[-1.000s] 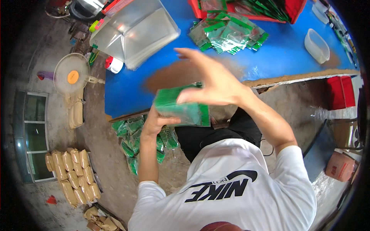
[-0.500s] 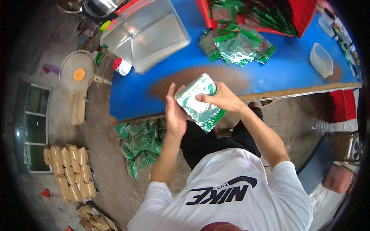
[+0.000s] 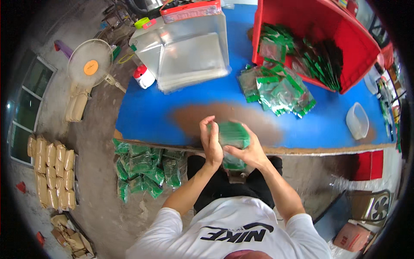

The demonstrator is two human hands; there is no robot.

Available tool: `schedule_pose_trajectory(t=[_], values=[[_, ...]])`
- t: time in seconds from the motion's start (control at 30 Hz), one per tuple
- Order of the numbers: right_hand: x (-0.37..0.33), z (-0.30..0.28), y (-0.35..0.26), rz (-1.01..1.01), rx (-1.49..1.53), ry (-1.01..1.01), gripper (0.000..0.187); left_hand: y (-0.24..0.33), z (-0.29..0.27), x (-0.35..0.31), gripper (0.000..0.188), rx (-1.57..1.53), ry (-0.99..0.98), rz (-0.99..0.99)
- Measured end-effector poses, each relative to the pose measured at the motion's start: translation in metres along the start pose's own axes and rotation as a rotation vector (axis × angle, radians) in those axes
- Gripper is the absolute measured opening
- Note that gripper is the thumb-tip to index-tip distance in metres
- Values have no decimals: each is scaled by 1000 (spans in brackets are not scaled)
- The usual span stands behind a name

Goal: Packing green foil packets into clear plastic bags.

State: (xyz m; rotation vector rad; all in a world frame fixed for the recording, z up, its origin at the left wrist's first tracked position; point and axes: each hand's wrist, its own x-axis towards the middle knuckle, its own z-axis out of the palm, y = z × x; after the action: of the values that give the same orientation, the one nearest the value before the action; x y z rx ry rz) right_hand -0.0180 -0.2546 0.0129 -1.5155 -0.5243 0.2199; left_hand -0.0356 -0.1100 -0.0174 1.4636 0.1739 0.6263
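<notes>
A stack of green and transparent plastic packets (image 3: 233,137) is held between my two hands over the near edge of the blue table (image 3: 151,108). It is blurred by motion. My left hand (image 3: 211,144) presses against its left side, with the fingers upright and slightly bent. On the other side, my right hand (image 3: 253,149) grips it with the thumb on the near face and the fingers around the right edge. Farther off, a loose pile of similar green-edged packets (image 3: 282,91) lies in front of a tipped red bin (image 3: 358,52), which holds more of them.
A transparent tray of plastic sheets (image 3: 196,56) stands at the back left, beside a small white bottle with a red top (image 3: 144,77). At the right is an empty plastic tub (image 3: 358,121). Filled green bags (image 3: 144,168) lie on the floor, below a standing fan (image 3: 90,62).
My left hand, earlier with fingers stretched beside the packets, now presses on the stack. The stack has turned from its slanted, shiny face to a more upright position. The view has shifted.
</notes>
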Motion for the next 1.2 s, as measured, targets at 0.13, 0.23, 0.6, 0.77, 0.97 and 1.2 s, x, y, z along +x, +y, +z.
schedule_pose_trajectory(t=[0.13,0.23,0.6,0.77,0.97,1.2], values=[[-8,-29,32,515,610,283,64,-8,7,61,35,-62,-152,-172],[-19,-57,64,474,940,374,61,-65,-27,207,19,484,-92,220],[-22,-57,94,609,976,206,77,-114,-85,356,29,812,-220,-73],[-14,-51,80,546,998,204,66,-98,-85,356,33,945,-255,46],[-13,-47,76,497,1020,253,64,-43,-79,328,46,1368,-315,197],[-2,-47,69,303,1019,268,55,-43,-78,176,45,1224,-479,143]])
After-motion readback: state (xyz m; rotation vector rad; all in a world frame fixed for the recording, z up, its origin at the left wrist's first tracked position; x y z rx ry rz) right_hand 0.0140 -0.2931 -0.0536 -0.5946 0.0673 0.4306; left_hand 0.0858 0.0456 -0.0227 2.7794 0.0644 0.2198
